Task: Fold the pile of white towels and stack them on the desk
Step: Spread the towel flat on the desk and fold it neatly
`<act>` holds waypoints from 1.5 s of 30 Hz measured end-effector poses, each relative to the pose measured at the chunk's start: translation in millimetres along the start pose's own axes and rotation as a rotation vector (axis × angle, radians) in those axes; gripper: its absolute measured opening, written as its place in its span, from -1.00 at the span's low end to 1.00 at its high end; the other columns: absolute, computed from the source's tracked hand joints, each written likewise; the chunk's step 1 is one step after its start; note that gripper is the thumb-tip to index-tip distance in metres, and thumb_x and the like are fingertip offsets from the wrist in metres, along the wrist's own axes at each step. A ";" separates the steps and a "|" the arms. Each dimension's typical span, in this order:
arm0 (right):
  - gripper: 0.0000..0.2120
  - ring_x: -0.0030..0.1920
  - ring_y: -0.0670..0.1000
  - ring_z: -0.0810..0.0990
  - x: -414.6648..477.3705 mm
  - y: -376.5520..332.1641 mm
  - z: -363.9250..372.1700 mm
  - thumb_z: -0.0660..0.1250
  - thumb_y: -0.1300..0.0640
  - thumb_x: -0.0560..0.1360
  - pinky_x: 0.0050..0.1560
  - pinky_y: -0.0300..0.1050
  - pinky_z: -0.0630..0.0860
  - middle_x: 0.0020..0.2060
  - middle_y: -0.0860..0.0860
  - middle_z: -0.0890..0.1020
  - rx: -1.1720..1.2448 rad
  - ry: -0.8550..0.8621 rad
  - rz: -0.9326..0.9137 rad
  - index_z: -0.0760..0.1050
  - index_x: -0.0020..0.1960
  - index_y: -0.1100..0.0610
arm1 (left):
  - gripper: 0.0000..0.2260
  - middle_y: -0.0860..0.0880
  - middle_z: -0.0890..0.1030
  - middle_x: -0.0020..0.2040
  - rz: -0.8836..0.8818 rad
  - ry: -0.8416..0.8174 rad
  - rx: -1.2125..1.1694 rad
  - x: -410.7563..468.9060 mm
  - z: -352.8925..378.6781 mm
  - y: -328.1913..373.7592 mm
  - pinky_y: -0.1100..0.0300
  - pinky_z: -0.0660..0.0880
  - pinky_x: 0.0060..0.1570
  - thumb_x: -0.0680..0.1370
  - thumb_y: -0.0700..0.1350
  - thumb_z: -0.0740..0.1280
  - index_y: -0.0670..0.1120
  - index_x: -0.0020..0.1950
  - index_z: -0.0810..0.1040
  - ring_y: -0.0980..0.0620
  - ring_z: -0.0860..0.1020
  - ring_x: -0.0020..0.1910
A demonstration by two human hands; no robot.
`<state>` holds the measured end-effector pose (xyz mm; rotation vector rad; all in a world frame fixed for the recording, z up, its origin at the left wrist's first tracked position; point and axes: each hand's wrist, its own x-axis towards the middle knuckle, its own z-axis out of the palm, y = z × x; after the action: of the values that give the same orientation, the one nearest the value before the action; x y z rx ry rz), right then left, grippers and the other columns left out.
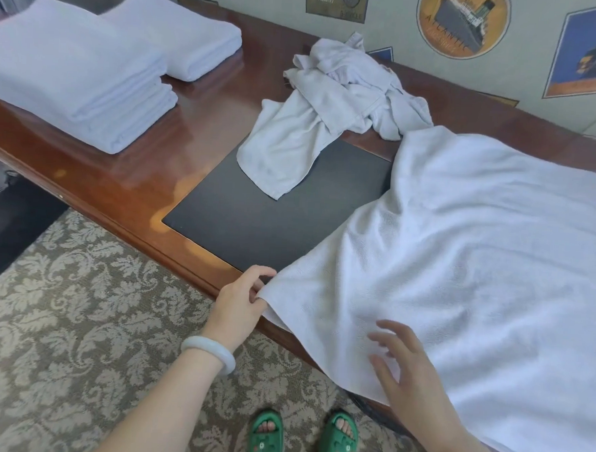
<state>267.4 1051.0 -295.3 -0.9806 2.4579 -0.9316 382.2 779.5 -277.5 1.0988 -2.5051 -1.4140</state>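
I saw a stack of folded towels point(74, 76) on the left of the table point(127, 184), with a second stack point(185, 36) behind it. A messy pile point(329, 100) lay in the middle, partly on a flat mat point(255, 224). One big towel point(476, 250) lay spread on the right.

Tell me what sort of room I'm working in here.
Probably a hotel guest room. The glossy wooden desk has an inlaid black writing pad, identical folded white towels sit stacked on it, and the floor is damask-patterned carpet.
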 end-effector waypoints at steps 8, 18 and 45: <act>-0.62 0.08 0.10 0.49 5.7 -6.0 2.6 0.45 -0.26 0.33 0.00 -0.05 0.48 0.27 -0.06 0.48 -0.512 -0.180 -0.254 0.41 -0.02 -0.10 | -0.46 0.00 0.57 -0.31 -0.064 0.047 -0.136 5.4 -0.5 10.3 0.12 0.46 -0.35 0.52 -0.40 0.13 0.21 0.08 0.65 0.13 0.46 -0.46; -0.73 -0.20 0.06 0.45 2.4 -20.9 -13.4 0.51 0.36 0.30 -0.16 -0.20 0.36 -0.09 0.04 0.46 -0.457 0.146 -0.413 0.44 -0.15 0.17 | -0.49 -0.11 0.54 -0.32 -0.093 0.090 -0.206 -1.4 -11.2 -2.0 0.24 0.41 -0.48 0.57 -0.41 0.13 0.17 0.10 0.65 0.13 0.42 -0.45; -0.64 0.36 0.12 0.39 24.2 32.0 -9.8 0.18 0.19 0.61 0.36 0.13 0.34 0.37 0.15 0.47 -0.420 0.320 0.084 0.44 0.39 0.19 | -0.50 -0.13 0.67 -0.33 -0.133 0.182 -0.256 -3.2 -19.8 -7.2 0.35 0.40 -0.47 0.55 -0.43 0.07 0.07 0.03 0.67 0.05 0.55 -0.43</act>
<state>229.7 1055.9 -311.5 -0.8975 3.0221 -0.5910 396.1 764.8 -270.7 1.2946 -2.0946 -1.5366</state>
